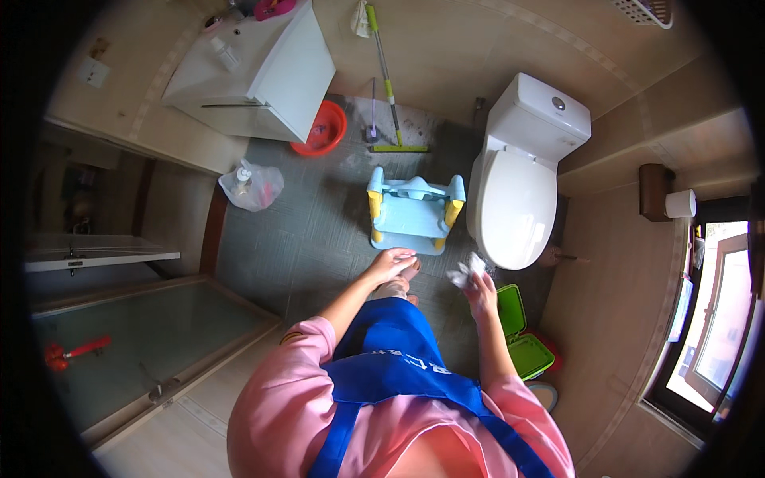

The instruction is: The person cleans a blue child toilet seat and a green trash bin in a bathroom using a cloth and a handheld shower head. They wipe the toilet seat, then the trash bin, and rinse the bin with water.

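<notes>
Crumpled white tissue or thin cloth (467, 272) is in my right hand (482, 291), just below the front of the closed white toilet (517, 209). My left hand (393, 264) hangs above the floor with slightly curled fingers, near the lower edge of a light blue and yellow plastic step stool (412, 215); whether it holds anything small is unclear. Under my right forearm, a green-lidded bin (529, 355) stands with its lid raised. A blue apron (388, 376) over a pink top covers my body.
A green floor squeegee (399, 149) and a purple-handled brush (373, 131) lean by the back wall. Beside the white vanity cabinet (281, 89) sits a red basin (327, 128). At left are a plastic bag with a pump bottle (254, 186) and a glass-paneled door (149, 346).
</notes>
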The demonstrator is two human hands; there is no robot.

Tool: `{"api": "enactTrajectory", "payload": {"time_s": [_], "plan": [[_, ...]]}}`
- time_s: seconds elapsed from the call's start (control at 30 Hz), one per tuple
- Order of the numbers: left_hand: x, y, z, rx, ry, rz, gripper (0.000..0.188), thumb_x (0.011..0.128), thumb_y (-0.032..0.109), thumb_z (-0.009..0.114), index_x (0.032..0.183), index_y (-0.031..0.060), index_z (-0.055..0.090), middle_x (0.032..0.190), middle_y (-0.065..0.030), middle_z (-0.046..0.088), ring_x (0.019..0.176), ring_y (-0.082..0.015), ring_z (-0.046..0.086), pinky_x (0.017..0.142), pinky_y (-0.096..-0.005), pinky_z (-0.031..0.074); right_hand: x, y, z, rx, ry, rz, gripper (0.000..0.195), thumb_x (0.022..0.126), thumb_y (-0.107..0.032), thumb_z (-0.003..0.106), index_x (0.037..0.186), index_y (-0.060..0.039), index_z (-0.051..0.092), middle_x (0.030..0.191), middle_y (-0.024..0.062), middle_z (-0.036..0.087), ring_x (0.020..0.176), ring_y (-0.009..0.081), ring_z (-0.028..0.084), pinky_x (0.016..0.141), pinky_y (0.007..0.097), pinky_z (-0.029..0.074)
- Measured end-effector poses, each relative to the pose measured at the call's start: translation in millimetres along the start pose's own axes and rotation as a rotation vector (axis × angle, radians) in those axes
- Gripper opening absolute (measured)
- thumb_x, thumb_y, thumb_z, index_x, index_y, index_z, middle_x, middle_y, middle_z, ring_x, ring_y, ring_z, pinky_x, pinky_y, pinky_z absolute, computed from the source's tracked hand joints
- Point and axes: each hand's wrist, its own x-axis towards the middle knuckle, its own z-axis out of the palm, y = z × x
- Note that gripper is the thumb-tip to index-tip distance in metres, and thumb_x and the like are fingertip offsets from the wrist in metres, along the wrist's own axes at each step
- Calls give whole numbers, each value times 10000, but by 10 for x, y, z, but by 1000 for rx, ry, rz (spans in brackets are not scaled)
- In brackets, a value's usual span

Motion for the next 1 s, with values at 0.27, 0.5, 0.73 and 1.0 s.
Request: {"api": "enactTrajectory", "payload": {"time_s": [0.27, 0.5, 0.73, 1.0], "plan": [[497, -42, 146, -592, 273, -276, 740, 761, 263, 778, 1352, 59, 382, 1213, -145, 528, 1008, -305, 599, 767, -399, 554, 827, 377, 1232, -8, -120, 343, 154, 847, -270, 657, 961, -192, 588, 833, -48, 586, 819, 104, 548, 774, 318, 407], [941, -721, 61, -727, 637, -256, 300, 787, 67, 671, 1058, 49, 543, 1032, -71, 560, 977, -235, 586, 771, -423, 564, 1268, 425, 802, -395, -373, 253, 290, 909, -269, 586, 1169, -144, 605, 1083, -18, 634, 1021, 116, 555, 856, 283, 408], [427, -1620, -279, -495, 1076, -316, 278, 812, 103, 608, 1076, 32, 558, 1028, -80, 572, 999, -233, 565, 844, -403, 524, 2045, 714, -2178, -504, 153, 325, 267, 894, -250, 507, 1016, -64, 654, 800, 47, 633, 655, 153, 574, 604, 278, 482], [-439, -2584, -484, -220, 1190, -511, 224, 890, 225, 553, 1016, 40, 563, 974, -57, 553, 895, -203, 556, 744, -323, 501, 2717, 2025, -4155, -1831, 66, 626, 404, 912, -301, 431, 1214, -74, 574, 1356, 137, 484, 1260, 257, 456, 1021, 375, 379]]}}
